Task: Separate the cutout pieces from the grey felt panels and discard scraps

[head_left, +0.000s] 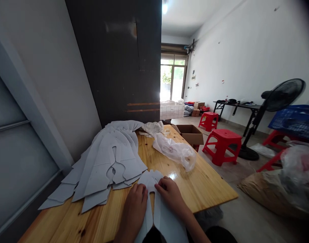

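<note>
A white cut-out sheet lies in front of me near the table's front edge, with a narrow slot down its middle. Whether it is paper or stiff fabric I cannot tell. My left hand has its fingers curled on the sheet's left side, beside the top of the slot. On the opposite side, my right hand pinches the sheet between thumb and fingers. To the left spreads a fanned pile of similar white sheets, with shaped openings in the uppermost ones.
The wooden table bears a crumpled clear plastic bag and a whitish cloth. Beyond its right edge are a cardboard box, red stools and a standing fan. A dark panel rises behind the pile.
</note>
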The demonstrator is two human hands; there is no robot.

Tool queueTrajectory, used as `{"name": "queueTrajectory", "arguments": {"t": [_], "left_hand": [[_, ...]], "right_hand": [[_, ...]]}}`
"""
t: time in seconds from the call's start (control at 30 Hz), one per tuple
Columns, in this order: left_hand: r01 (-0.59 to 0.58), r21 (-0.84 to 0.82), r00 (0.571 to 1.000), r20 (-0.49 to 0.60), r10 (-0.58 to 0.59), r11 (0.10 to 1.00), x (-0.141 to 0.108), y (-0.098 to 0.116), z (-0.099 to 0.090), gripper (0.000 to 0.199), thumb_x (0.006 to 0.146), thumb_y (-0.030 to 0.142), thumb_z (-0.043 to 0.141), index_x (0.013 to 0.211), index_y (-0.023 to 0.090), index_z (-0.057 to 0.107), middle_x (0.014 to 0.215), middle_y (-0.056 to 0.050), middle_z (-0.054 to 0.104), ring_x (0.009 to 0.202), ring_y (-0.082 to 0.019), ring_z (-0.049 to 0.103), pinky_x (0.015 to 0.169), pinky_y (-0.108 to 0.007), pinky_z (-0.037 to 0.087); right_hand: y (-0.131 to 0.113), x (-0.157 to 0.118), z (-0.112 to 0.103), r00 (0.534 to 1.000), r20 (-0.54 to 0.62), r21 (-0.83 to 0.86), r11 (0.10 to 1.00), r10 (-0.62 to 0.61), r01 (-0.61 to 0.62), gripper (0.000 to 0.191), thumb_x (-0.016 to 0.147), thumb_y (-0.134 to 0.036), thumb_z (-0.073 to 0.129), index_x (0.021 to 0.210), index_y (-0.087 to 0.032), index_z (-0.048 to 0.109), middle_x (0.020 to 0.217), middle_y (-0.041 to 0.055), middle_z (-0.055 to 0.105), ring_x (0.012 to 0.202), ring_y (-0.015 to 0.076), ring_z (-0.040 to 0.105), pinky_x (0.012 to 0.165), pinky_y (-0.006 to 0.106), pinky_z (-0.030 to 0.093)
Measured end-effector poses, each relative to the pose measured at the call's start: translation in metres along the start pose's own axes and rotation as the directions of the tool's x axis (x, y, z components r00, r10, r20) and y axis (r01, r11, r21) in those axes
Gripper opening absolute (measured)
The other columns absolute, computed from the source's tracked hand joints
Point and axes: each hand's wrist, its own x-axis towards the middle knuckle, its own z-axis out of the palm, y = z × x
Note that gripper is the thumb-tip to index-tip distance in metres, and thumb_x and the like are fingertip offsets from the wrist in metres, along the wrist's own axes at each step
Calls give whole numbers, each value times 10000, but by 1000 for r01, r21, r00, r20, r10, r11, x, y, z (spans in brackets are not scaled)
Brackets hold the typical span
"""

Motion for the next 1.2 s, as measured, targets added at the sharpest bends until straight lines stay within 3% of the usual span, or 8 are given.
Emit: {"name": "queueTrajectory", "arguments": {"t": [0.2,0.4,0.87,1.2], "left_hand": [[-85,-64,995,-55,81,994,2,-7,7,298,1047,349,302,886,253,534,1017,-89,641,950,-256,659,884,-418,537],[-99,-110,992,65,107,989,7,-8,0,259,1050,305,312,866,267,491,930,-47,652,890,-224,654,836,-364,515],[-82,128,986,158,61,988,12,-2,-1,343,1076,280,286,1015,220,619,1052,-101,673,962,-248,698,841,-350,517],[-125,-24,983,136,127,992,16,-17,-2,241,1037,338,383,915,239,565,980,-71,706,941,-244,695,840,-356,513]], "right_hand": [[1,0,0,1000,7,3,1000,-25,25,189,898,-177,702,729,-217,628,837,27,669,851,218,619,777,313,439],[-2,0,0,1000,23,-25,1000,-15,15,205,888,-145,693,718,-219,607,839,30,668,866,225,622,789,321,439],[2,8,-3,990,126,-106,992,-60,73,227,886,-122,678,698,-216,591,856,30,630,863,217,607,777,318,425],[-4,13,-11,977,210,-116,991,-45,71,221,852,-130,700,685,-204,576,864,21,612,842,203,599,753,305,406]]}}
